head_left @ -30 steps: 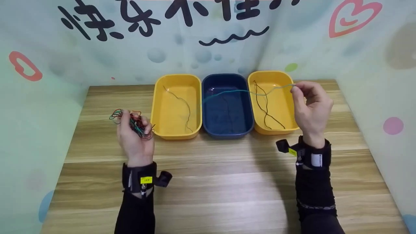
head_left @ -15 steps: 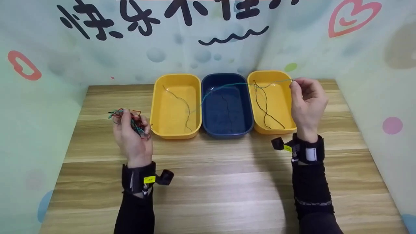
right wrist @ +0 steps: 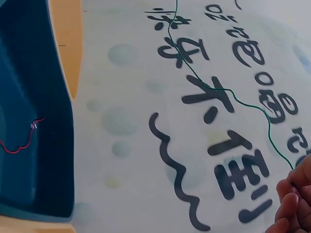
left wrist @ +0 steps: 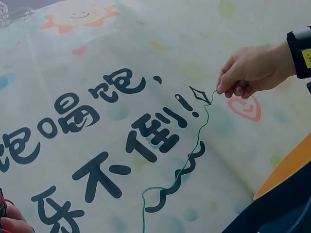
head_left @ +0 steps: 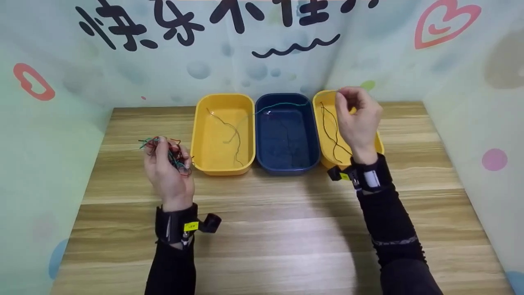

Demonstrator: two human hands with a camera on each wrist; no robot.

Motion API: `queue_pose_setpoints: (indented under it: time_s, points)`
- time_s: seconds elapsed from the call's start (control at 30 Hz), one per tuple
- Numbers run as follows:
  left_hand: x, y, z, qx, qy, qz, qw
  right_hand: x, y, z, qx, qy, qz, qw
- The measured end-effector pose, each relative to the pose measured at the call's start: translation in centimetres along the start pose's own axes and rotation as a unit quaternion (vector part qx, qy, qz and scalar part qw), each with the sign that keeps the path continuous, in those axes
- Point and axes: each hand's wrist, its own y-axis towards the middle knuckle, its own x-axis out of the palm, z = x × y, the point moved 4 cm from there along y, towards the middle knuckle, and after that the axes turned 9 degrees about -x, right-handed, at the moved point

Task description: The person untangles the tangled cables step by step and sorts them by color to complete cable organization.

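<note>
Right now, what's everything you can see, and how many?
Blue tub: 1, dark blue, middle
Left yellow tub: 1, yellow, left end
Right yellow tub: 1, yellow, right end
Green wire: 1, green, above blue tub
Thin wire: at least 1, colour unclear, left yellow tub
Dark wires: count unclear, dark, right yellow tub
Red wire: 1, red, blue tub
Wire tangle: uncountable, red and green, left hand
Table: 1, brown, underneath
Backdrop: 1, pale, behind
Writing: several characters, black, backdrop
Hearts: several, pink, backdrop
Wrist straps: 2, black, wrists
Sleeves: 2, black, arms
Left hand: 1, bare, holding the tangle
Right hand: 1, bare, pinching green wire
</note>
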Motion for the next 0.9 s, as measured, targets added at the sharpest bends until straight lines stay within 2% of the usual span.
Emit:
queue_pose_setpoints:
  time_s: [0.13, 0.27, 0.5, 0.7, 0.9]
  points:
    - [0.1, 0.0, 0.1, 0.003, 0.007, -0.004, 1.0000, 2.3, 0.8, -0.5, -0.038, -0.029, -0.053, 0.9975]
    - [0.1, -0.1, 0.2, 0.004, 0.009, -0.006, 0.9999, 4.7, 0.9, -0.6, -0.050, -0.052, -0.111, 0.9912]
    - [0.2, -0.1, 0.1, 0.006, 0.016, -0.003, 0.9998, 9.2, 0.2, -0.7, -0.038, -0.042, -0.201, 0.9779]
    - [0.2, -0.2, 0.0, 0.006, 0.011, -0.005, 0.9999, 12.7, -0.4, -0.5, -0.020, -0.051, -0.284, 0.9573]
    - [0.2, -0.1, 0.0, 0.007, 0.025, -0.014, 0.9996, 15.5, -0.4, 0.5, 0.016, -0.067, -0.342, 0.9373]
